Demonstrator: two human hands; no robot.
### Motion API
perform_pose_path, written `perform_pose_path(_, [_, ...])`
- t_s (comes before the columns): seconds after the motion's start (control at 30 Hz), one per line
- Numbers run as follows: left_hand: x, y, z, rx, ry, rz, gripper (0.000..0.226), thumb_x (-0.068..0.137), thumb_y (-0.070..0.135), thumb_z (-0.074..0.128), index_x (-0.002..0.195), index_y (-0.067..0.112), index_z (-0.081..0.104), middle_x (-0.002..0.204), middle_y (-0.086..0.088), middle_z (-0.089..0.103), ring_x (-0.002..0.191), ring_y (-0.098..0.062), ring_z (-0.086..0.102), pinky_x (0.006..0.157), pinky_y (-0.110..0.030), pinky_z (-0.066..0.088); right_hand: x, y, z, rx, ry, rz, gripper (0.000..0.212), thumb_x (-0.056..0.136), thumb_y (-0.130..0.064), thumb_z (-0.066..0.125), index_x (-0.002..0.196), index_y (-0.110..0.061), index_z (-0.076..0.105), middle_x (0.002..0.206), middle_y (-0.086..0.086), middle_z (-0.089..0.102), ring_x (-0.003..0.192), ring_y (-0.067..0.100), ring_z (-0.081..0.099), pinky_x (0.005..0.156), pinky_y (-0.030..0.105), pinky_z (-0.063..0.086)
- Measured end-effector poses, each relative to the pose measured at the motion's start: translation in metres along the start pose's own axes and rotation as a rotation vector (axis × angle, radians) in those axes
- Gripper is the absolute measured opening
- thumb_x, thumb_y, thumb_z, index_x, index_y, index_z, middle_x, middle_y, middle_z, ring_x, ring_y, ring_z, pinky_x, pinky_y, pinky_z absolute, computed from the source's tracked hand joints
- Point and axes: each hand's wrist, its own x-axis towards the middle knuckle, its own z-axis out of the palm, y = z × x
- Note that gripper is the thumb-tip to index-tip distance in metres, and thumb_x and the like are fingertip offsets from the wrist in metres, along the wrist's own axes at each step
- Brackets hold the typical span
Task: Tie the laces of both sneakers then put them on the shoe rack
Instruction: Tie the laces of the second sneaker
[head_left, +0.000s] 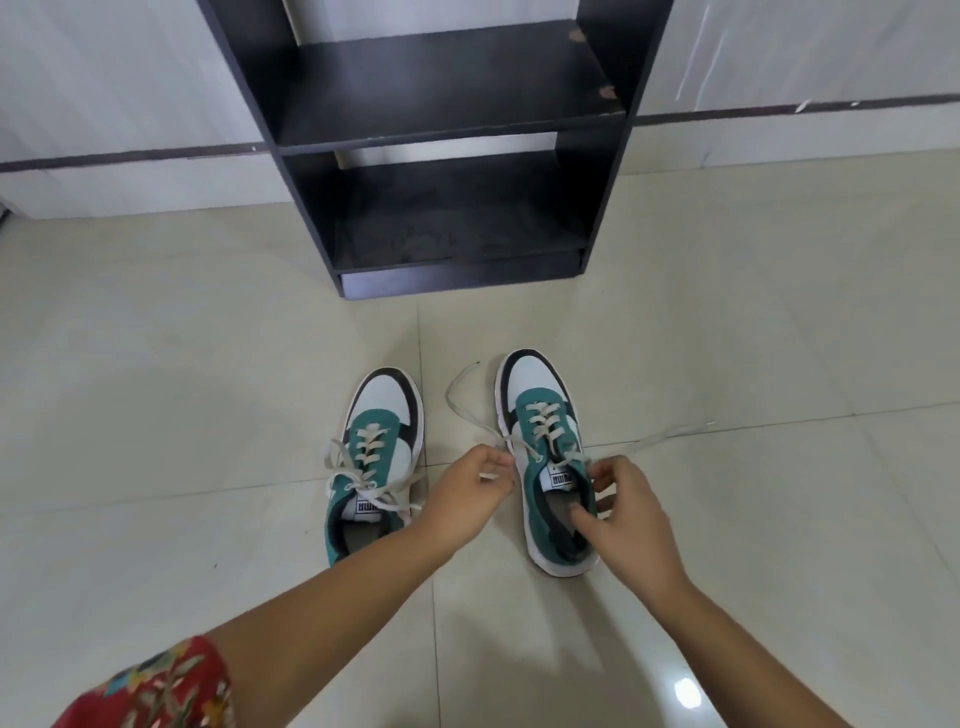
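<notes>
Sneakers: two green-white-black, side by side on the tiled floor, toes toward the black shoe rack. Left sneaker has its laces in a bow. Right sneaker untied, loose lace ends trailing out left and right on the floor. Left hand pinches one lace just beside the right sneaker's collar; right hand is closed on the other lace at the tongue. Red floral sleeve on left arm. Both rack shelves hold nothing.
</notes>
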Motion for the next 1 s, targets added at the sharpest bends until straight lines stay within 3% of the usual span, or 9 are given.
perform_pose_path(0.17, [0.0, -0.003, 0.011, -0.02, 0.014, 0.002, 0.022, 0.088, 0.018, 0.056, 0.11, 0.017, 0.058, 0.104, 0.006, 0.06, 0.087, -0.007, 0.057, 0.07, -0.014, 0.039, -0.005, 0.0, 0.007, -0.011, -0.026, -0.006, 0.035, 0.074, -0.025, 0.067, 0.103, -0.025, 0.048, 0.107, -0.005, 0.054, 0.085, 0.015, 0.061, 0.07, 0.028, 0.046])
perform_pose_path(0.33, [0.002, -0.007, 0.013, 0.002, 0.091, 0.036, 0.013, 0.09, 0.025, 0.054, 0.102, 0.025, 0.058, 0.107, 0.001, 0.065, 0.094, -0.016, 0.062, 0.084, -0.029, 0.046, -0.007, 0.003, 0.005, 0.045, -0.038, 0.003, 0.029, 0.076, -0.033, 0.069, 0.099, -0.027, 0.052, 0.102, -0.01, 0.057, 0.081, 0.009, 0.063, 0.07, 0.028, 0.051])
perform_pose_path(0.47, [0.014, 0.002, 0.004, 0.374, 0.189, 0.372, 0.037, 0.088, 0.013, 0.051, 0.122, 0.026, 0.051, 0.125, 0.006, 0.05, 0.11, -0.011, 0.051, 0.091, -0.024, 0.042, 0.01, 0.0, -0.01, 0.124, 0.127, -0.038, 0.022, 0.083, -0.033, 0.064, 0.104, -0.029, 0.059, 0.101, -0.013, 0.058, 0.088, 0.008, 0.062, 0.072, 0.026, 0.048])
perform_pose_path(0.53, [0.02, 0.004, 0.0, 0.576, 0.166, 0.459, 0.03, 0.089, 0.016, 0.052, 0.117, 0.023, 0.056, 0.136, 0.004, 0.043, 0.125, -0.015, 0.038, 0.1, -0.026, 0.034, 0.022, 0.001, -0.014, 0.003, 0.02, -0.079, 0.026, 0.084, -0.03, 0.064, 0.11, -0.027, 0.06, 0.108, -0.01, 0.056, 0.098, 0.01, 0.057, 0.079, 0.025, 0.042])
perform_pose_path(0.63, [0.024, 0.004, -0.002, 0.698, 0.149, 0.459, 0.016, 0.091, 0.024, 0.05, 0.101, 0.016, 0.06, 0.14, 0.0, 0.042, 0.132, -0.019, 0.032, 0.104, -0.03, 0.031, 0.029, -0.004, -0.013, -0.086, -0.108, -0.073, 0.01, 0.082, -0.029, 0.061, 0.09, -0.023, 0.064, 0.104, -0.004, 0.063, 0.097, 0.015, 0.058, 0.078, 0.028, 0.042])
perform_pose_path(0.73, [0.019, 0.01, -0.011, 0.71, 0.137, 0.455, 0.015, 0.092, 0.025, 0.044, 0.095, 0.015, 0.054, 0.1, -0.002, 0.065, 0.103, -0.023, 0.055, 0.091, -0.034, 0.04, 0.03, -0.01, -0.02, -0.071, -0.117, -0.049, 0.006, 0.08, -0.028, 0.06, 0.079, -0.022, 0.06, 0.084, -0.002, 0.068, 0.079, 0.018, 0.062, 0.07, 0.033, 0.047])
perform_pose_path(0.83, [0.013, 0.01, -0.025, 0.713, 0.144, 0.407, 0.016, 0.092, 0.03, 0.042, 0.093, 0.019, 0.054, 0.053, 0.003, 0.054, 0.061, -0.024, 0.056, 0.087, -0.037, 0.044, 0.032, -0.006, -0.035, -0.048, -0.134, -0.019, 0.009, 0.083, -0.034, 0.057, 0.084, -0.026, 0.06, 0.065, 0.001, 0.065, 0.068, 0.021, 0.064, 0.066, 0.035, 0.049])
perform_pose_path(0.93, [0.015, 0.007, -0.031, 0.84, 0.122, 0.333, 0.031, 0.093, 0.045, 0.038, 0.092, 0.023, 0.06, 0.062, 0.005, 0.06, 0.066, -0.016, 0.055, 0.108, -0.043, 0.031, 0.032, -0.006, -0.039, -0.181, -0.193, -0.058, 0.022, 0.086, -0.048, 0.054, 0.093, -0.029, 0.061, 0.072, -0.006, 0.066, 0.073, 0.016, 0.063, 0.069, 0.034, 0.048])
perform_pose_path(1.0, [0.016, 0.009, -0.024, 0.679, 0.035, 0.343, 0.029, 0.09, 0.046, 0.045, 0.095, 0.024, 0.063, 0.081, 0.005, 0.069, 0.079, -0.014, 0.062, 0.104, -0.044, 0.035, 0.031, -0.01, -0.031, -0.222, -0.215, -0.107, 0.024, 0.085, -0.048, 0.056, 0.095, -0.027, 0.062, 0.087, -0.009, 0.068, 0.082, 0.012, 0.062, 0.074, 0.033, 0.051])
